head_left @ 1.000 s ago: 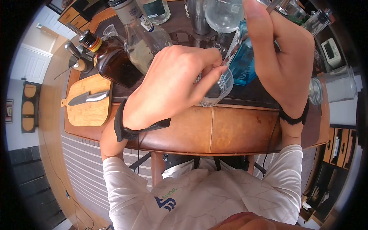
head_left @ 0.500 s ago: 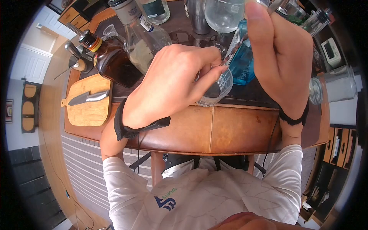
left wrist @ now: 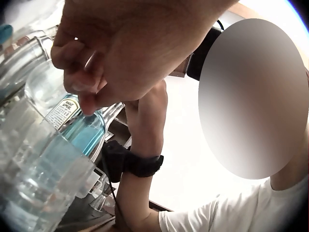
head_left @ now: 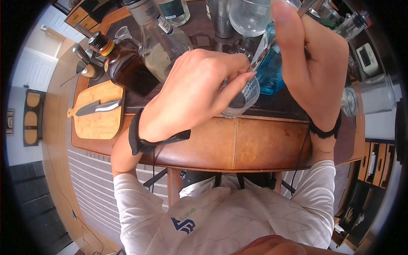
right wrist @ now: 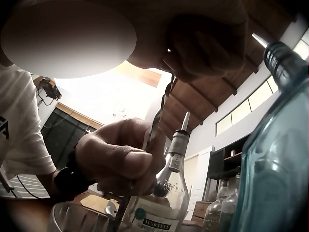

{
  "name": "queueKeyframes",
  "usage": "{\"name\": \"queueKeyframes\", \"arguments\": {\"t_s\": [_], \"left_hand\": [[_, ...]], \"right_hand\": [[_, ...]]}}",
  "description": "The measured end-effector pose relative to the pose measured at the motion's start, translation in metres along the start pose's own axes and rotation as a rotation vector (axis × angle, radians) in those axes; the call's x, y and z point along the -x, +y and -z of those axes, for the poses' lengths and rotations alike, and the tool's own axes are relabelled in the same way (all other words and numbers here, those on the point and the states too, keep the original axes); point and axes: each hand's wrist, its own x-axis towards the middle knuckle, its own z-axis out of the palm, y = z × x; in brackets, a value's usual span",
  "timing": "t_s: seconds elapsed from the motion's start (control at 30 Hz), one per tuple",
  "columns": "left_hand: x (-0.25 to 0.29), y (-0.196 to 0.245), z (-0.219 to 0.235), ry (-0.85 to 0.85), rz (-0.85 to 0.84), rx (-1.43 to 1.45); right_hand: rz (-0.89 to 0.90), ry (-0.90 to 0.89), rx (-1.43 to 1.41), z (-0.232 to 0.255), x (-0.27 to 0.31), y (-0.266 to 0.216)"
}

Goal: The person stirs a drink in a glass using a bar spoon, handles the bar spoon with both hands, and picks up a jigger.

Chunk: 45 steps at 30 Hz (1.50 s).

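A bar spoon with a twisted metal shaft [right wrist: 163, 108] slants between my two hands. My left hand [head_left: 191, 93] pinches the shaft low down between thumb and fingertips, over a clear ribbed glass [head_left: 247, 102]. Higher up, my right hand [head_left: 316, 63] grips the same spoon with curled fingers. In the right wrist view the shaft runs from the left hand [right wrist: 120, 152] down at the glass [right wrist: 72, 220]; the spoon's lower end is hidden. Behind the glass, between the hands, stands a blue bottle [head_left: 272, 70]. A clear labelled bottle [right wrist: 159, 210] is just beyond the left hand.
On the left lie a cutting board [head_left: 100, 127] and a knife [head_left: 87, 109]. A brown bottle with a pourer [head_left: 129, 70] stands beside them. At the back are a metal shaker [head_left: 222, 21] and a stemmed glass [head_left: 250, 19]. A clear glass vessel [head_left: 376, 95] stands far right.
Very little differs. The head view has shifted slightly, and the shaft leans a little differently between the hands. Both hands keep their hold on the bar spoon.
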Motion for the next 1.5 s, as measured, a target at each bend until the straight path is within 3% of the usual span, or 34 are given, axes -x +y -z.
{"name": "queueKeyframes", "arguments": {"t_s": [0.13,0.27,0.33,0.5,0.57,0.63,0.77,0.83,0.97,1.03,1.17,1.23,1.5], "left_hand": [[0.000,0.000,-0.001,0.029,-0.005,0.004],[-0.001,-0.004,-0.007,0.084,-0.028,-0.013],[-0.001,-0.004,-0.007,0.076,-0.018,-0.001],[-0.002,0.000,-0.013,0.136,-0.016,0.095],[-0.002,0.004,-0.011,0.074,-0.001,0.089],[-0.001,0.004,-0.014,0.085,-0.017,0.114],[-0.001,0.006,-0.015,0.064,-0.010,0.161],[-0.001,0.005,-0.014,0.072,-0.026,0.152],[-0.001,0.006,-0.009,0.040,-0.021,0.105],[-0.001,0.005,-0.008,0.051,-0.028,0.081],[-0.001,0.000,-0.006,0.056,-0.020,0.015],[0.000,-0.001,-0.003,0.045,0.002,0.016],[0.000,0.001,-0.004,0.017,0.035,0.048]], "right_hand": [[0.066,0.085,0.027,-0.007,0.002,0.002],[0.041,0.015,-0.061,-0.002,-0.001,0.007],[0.148,0.033,0.044,-0.006,0.002,0.015],[0.110,0.113,0.134,-0.012,0.003,-0.001],[0.121,0.165,0.145,-0.009,0.003,-0.001],[0.099,-0.019,-0.005,0.006,0.000,-0.001],[0.066,0.044,-0.017,0.001,0.003,-0.003],[-0.089,-0.086,-0.100,0.006,0.002,0.001],[-0.058,-0.085,-0.153,0.005,0.001,0.000],[0.134,0.052,0.045,-0.003,0.005,0.003],[0.047,-0.086,-0.079,0.008,-0.002,0.000],[-0.104,-0.087,-0.081,0.003,0.000,0.003],[-0.072,-0.065,-0.207,0.001,-0.002,0.011]]}}
